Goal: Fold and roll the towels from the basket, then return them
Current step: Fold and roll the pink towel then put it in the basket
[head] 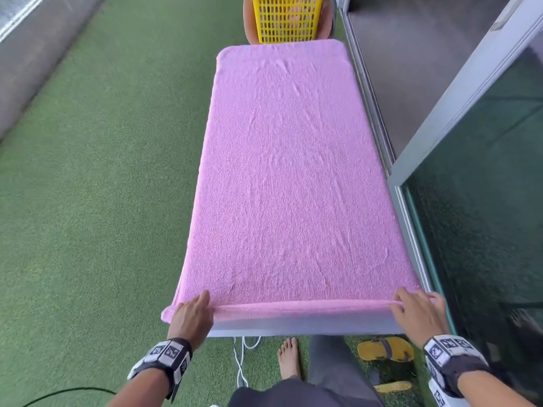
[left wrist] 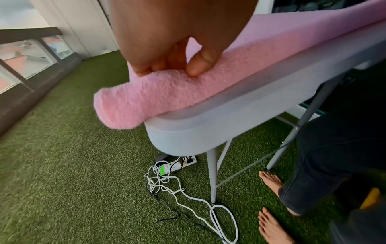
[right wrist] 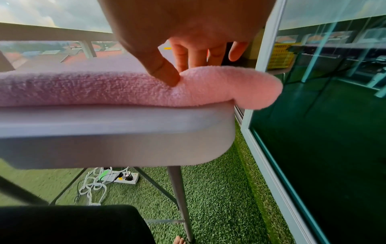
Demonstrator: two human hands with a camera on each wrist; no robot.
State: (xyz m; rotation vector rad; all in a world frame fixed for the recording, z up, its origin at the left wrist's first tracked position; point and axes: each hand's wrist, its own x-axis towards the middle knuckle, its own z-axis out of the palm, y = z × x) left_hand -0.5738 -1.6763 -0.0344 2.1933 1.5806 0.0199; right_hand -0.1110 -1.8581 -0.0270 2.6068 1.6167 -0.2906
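A pink towel (head: 288,177) lies flat along the grey folding table (head: 302,326), and its near edge is turned into a thin roll (left wrist: 167,92). My left hand (head: 194,312) holds the roll at the near left corner, with the thumb (left wrist: 200,66) on its near side and the fingers curled over the top. At the near right corner my right hand (head: 417,309) pinches the roll (right wrist: 104,89) between thumb (right wrist: 167,72) and fingers. Both towel ends overhang the table corners. The yellow basket (head: 286,19) stands beyond the far end.
A glass sliding door (head: 484,201) runs close along the table's right side. Green artificial grass (head: 102,201) covers the floor to the left. A power strip with tangled white cables (left wrist: 179,165) lies under the table. A yellow sandal (head: 385,349) and my bare foot (head: 289,359) are near the table.
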